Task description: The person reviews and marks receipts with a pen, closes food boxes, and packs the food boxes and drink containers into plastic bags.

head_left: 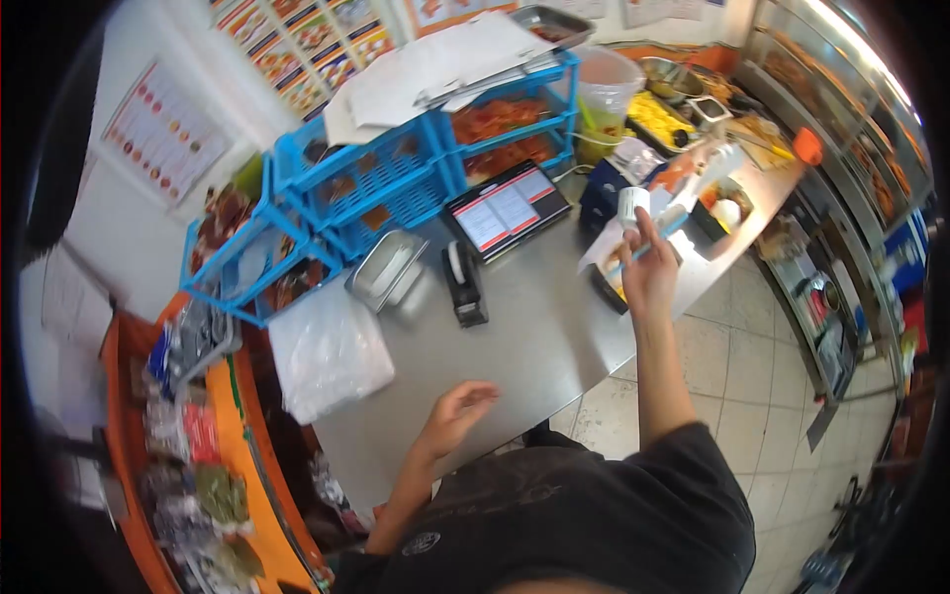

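My right hand (648,275) reaches out to the right over the far end of the metal counter. Its fingers are around the lower end of a small white cylinder (634,203), perhaps a small container. Beneath and beside this hand lies a dark food box (608,289) with white paper and some yellow food, partly hidden by the hand. My left hand (460,413) hovers near the counter's front edge, fingers loosely bent and holding nothing. Nearest to it are a stack of clear plastic bags (332,353) and a black tape dispenser (463,285).
A tablet (509,209), a metal tray (387,269) and blue plastic crates (366,188) line the back of the metal counter (534,346). Another food box (725,209) lies beyond my right hand. Shelves (821,287) stand across the tiled floor.
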`<control>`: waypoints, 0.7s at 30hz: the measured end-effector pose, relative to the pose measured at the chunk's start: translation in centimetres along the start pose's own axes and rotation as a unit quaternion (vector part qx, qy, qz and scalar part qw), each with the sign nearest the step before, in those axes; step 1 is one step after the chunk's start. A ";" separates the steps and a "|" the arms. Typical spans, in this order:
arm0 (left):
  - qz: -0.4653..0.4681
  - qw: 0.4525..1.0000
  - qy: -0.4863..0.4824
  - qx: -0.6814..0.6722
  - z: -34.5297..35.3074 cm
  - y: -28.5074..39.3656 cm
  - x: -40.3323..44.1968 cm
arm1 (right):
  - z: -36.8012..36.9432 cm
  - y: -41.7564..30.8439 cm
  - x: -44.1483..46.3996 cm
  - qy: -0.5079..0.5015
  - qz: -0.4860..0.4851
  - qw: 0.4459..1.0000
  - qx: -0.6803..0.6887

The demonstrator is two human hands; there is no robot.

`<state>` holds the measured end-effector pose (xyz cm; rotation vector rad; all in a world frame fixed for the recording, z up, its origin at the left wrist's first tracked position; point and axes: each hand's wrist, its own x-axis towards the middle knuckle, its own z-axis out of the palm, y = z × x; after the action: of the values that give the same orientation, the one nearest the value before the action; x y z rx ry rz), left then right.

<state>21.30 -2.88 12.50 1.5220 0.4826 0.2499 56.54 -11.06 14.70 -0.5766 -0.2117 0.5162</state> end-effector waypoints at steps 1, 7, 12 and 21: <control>-0.012 0.997 -0.070 -0.004 0.5 0.3 0.6 | 3.3 -0.2 -4.1 -0.044 0.052 0.997 0.024; 0.129 0.935 0.159 -0.288 4.8 0.1 5.4 | 6.1 4.2 -14.3 -0.220 0.346 0.910 0.054; 0.177 0.890 0.322 -0.270 1.1 1.5 4.8 | 4.7 4.6 -13.9 -0.297 0.377 0.831 -0.280; 0.023 0.932 0.265 -0.248 -1.6 -0.7 0.0 | 7.0 9.9 -15.3 -0.383 0.234 0.780 -0.436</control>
<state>20.46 -1.52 11.83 0.9568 0.7445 0.7718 37.15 -8.72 14.11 -1.3277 -1.1554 1.1471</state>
